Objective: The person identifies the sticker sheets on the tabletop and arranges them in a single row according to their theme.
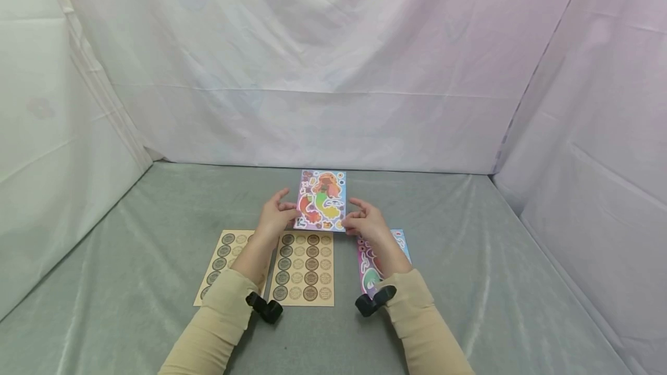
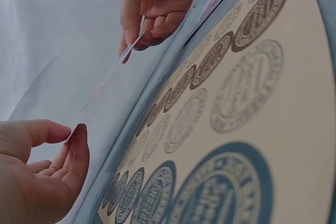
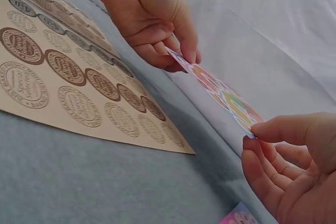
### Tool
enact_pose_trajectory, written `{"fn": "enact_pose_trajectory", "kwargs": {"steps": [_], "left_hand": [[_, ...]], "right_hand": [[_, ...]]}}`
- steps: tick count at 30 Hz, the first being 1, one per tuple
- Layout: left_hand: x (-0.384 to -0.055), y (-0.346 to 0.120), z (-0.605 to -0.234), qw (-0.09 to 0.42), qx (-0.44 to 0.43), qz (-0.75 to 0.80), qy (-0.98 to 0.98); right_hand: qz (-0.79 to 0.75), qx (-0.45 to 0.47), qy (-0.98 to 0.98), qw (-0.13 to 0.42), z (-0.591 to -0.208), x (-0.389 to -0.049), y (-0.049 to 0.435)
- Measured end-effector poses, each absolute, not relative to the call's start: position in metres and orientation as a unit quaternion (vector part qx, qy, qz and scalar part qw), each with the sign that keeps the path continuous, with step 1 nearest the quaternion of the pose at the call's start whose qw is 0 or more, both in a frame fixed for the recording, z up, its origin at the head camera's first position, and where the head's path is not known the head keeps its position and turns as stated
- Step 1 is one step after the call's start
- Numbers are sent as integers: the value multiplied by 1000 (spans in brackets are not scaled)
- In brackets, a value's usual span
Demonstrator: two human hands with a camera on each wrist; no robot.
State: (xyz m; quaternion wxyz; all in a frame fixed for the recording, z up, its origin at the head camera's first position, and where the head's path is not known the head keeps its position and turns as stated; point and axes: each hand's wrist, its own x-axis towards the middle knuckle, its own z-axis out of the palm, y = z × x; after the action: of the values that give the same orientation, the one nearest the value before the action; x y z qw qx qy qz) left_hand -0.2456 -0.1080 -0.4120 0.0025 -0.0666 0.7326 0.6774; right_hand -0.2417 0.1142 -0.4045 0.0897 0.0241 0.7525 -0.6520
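Note:
A colourful mermaid sticker sheet [image 1: 321,200] is held up off the cloth, beyond the other sheets. My left hand [image 1: 276,216] pinches its left edge near the lower corner between thumb and fingers. On the opposite edge, my right hand [image 1: 367,221] pinches it the same way. Both wrist views show the sheet nearly edge-on, the right one with its printed stickers [image 3: 226,100] visible. Under my left forearm lies a tan sheet of round seal stickers [image 1: 216,265], partly covered. A second tan seal sheet [image 1: 303,268] lies to its right, between my arms.
Another colourful sticker sheet [image 1: 371,271] lies partly hidden beneath my right forearm. Grey cloth [image 1: 458,282] covers the table. White fabric walls [image 1: 333,74] stand at the back and on both sides. A black wrist camera [image 1: 264,307] is strapped to each wrist.

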Motion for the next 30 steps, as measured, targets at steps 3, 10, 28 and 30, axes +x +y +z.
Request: {"fn": "enact_pose_trajectory", "kwargs": {"steps": [3, 10, 28, 30], "left_hand": [[-245, -108, -408, 10, -64, 678, 732], [-243, -113, -400, 33, -28, 683, 729], [-238, -113, -392, 61, 37, 675, 734], [-237, -112, -391, 64, 39, 677, 732]], "right_hand": [[-650, -7, 753, 100, -400, -241, 118], [-643, -75, 752, 124, -391, -240, 128], [-631, -83, 758, 142, -382, -234, 142], [-632, -82, 757, 145, -381, -233, 144]]}}
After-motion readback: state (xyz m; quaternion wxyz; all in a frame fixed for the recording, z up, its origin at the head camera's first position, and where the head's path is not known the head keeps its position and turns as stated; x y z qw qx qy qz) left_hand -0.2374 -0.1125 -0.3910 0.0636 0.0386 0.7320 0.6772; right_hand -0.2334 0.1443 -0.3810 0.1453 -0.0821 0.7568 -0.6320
